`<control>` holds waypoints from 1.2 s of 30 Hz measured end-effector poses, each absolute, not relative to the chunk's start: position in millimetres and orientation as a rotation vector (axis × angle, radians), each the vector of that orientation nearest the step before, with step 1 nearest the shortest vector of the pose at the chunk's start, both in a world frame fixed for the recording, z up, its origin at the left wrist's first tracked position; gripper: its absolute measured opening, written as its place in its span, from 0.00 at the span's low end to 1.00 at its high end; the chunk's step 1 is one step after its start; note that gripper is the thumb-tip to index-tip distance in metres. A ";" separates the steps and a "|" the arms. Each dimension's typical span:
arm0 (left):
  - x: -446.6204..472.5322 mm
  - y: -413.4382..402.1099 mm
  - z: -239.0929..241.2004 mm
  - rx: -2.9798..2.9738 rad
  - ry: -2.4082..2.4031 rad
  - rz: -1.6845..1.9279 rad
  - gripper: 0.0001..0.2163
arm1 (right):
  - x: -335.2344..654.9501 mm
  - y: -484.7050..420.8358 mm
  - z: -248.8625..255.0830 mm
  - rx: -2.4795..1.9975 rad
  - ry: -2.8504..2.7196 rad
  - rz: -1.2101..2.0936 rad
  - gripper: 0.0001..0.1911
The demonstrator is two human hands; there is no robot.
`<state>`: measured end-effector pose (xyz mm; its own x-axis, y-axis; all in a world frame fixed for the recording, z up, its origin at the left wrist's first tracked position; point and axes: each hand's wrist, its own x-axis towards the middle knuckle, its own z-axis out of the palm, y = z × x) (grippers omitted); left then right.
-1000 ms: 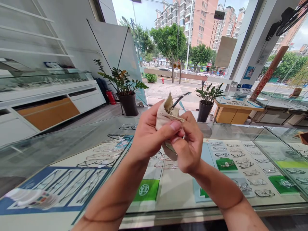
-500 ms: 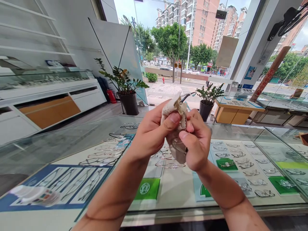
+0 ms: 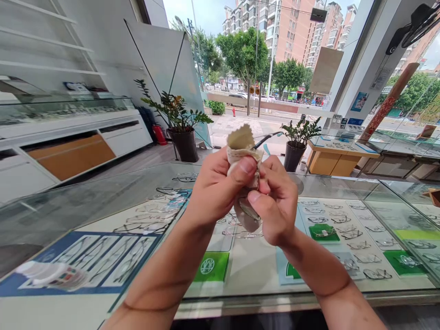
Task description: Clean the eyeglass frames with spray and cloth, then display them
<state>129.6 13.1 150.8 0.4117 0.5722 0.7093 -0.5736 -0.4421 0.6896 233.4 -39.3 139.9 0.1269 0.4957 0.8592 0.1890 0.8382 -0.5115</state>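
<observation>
My left hand [image 3: 220, 183] is closed round a cream cleaning cloth [image 3: 240, 139] with a zigzag edge, its thumb pressing the folds. The cloth wraps part of a pair of glasses [image 3: 248, 214]. One tinted lens hangs below my fingers, and a dark temple arm sticks out past the cloth at the upper right. My right hand [image 3: 278, 201] pinches the glasses at the lens's right side, close against the left fingers. The other lens is hidden by the cloth and fingers. Both hands are above the glass display counter [image 3: 254, 275].
Rows of eyeglasses [image 3: 354, 233] lie inside the counter. A white bottle [image 3: 51, 275] lies on the glass at the lower left. Green cards [image 3: 211, 268] are under the glass. Potted plants [image 3: 184, 142] and a wooden cabinet [image 3: 338, 160] stand beyond.
The cloth's zigzag corner now stands up higher above my left thumb. Both hands have shifted slightly left, with the glasses still between them.
</observation>
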 end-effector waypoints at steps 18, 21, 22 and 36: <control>127.0 13.1 149.7 1.591 -0.043 1.252 0.10 | 235.4 -35.7 136.9 -0.524 -1.391 0.223 0.12; 126.9 14.8 147.7 1.605 -0.051 1.266 0.11 | 235.2 -35.4 137.2 -0.543 -1.398 0.192 0.13; 127.0 15.3 147.5 1.604 -0.054 1.270 0.11 | 235.1 -35.3 137.2 -0.545 -1.401 0.186 0.13; 132.4 19.9 151.3 1.572 -0.286 1.283 0.07 | 225.1 -25.5 130.6 -0.433 -1.338 0.086 0.13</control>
